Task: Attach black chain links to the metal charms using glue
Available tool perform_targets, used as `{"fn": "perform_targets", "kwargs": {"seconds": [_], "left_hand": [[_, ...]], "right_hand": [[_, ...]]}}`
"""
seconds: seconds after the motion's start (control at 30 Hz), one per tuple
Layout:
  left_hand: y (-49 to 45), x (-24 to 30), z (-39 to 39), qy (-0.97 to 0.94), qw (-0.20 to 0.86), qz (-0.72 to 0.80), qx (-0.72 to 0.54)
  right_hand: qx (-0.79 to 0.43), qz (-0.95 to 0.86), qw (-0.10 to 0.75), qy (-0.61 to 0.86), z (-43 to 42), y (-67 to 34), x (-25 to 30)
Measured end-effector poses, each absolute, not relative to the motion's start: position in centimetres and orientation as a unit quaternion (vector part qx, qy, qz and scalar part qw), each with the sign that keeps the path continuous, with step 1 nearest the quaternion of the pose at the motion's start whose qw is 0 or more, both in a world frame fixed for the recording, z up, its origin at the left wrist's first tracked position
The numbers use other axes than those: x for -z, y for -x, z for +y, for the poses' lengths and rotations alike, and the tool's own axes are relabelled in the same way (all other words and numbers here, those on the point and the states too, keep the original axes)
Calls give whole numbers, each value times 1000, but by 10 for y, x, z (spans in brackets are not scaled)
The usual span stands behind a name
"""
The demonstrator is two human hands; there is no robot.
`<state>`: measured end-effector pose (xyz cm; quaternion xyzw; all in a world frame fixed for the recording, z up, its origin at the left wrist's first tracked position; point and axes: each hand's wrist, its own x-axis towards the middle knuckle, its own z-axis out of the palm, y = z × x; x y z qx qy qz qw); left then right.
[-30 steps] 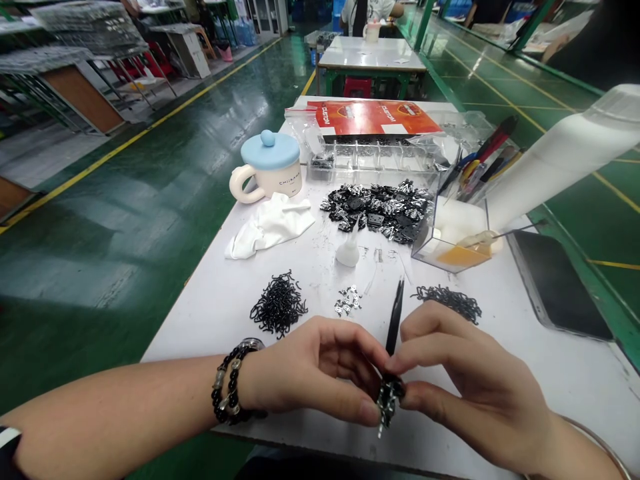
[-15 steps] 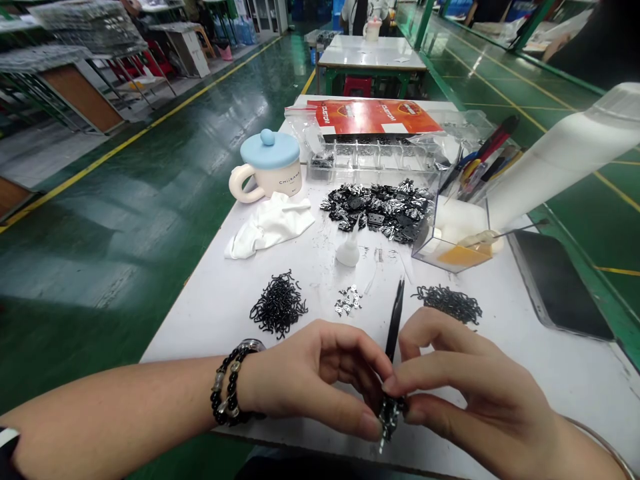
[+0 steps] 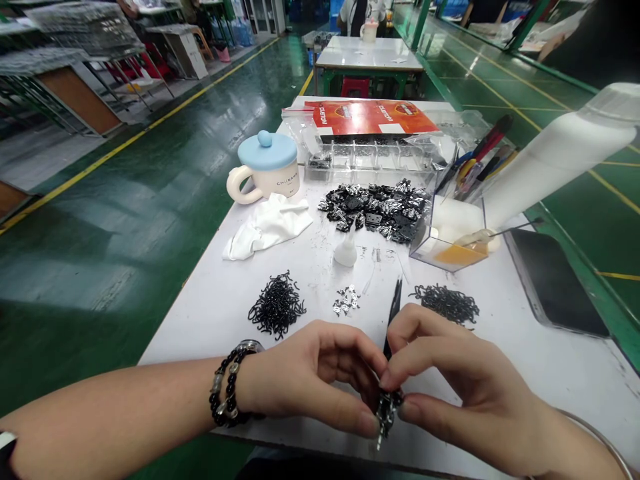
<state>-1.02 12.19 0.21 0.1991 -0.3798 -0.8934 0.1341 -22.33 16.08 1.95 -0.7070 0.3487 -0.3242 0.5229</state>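
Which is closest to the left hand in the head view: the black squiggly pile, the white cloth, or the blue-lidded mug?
1. Black squiggly pile, just ahead of the left hand.
2. White cloth, farther up the table.
3. Blue-lidded mug, farthest, behind the cloth.

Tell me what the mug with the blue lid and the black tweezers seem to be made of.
The mug looks like glazed ceramic, with a smooth, cream, slightly glossy body. Its blue lid looks like matte silicone or plastic, though the look leaves that open. The tweezers look like black-coated metal, judging by their thin, stiff, tapering tip.
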Motion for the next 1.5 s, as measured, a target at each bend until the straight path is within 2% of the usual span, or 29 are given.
{"fn": "perform_targets", "kwargs": {"seconds": [0.3,0.97,1.3,1.5], "left_hand": [[10,-2,123,-221,70,-373,899],[8,-2,121,-221,50,-364,903],[6,1,121,-233,47,-370,898],[5,3,120,-248,66,-372,892]], "right_hand": [[207,343,598,694,157,224,-29],[295,327,592,675,161,219,-20],[289,348,574,683,160,218,-22],[267,357,601,664,159,218,-20]]}}
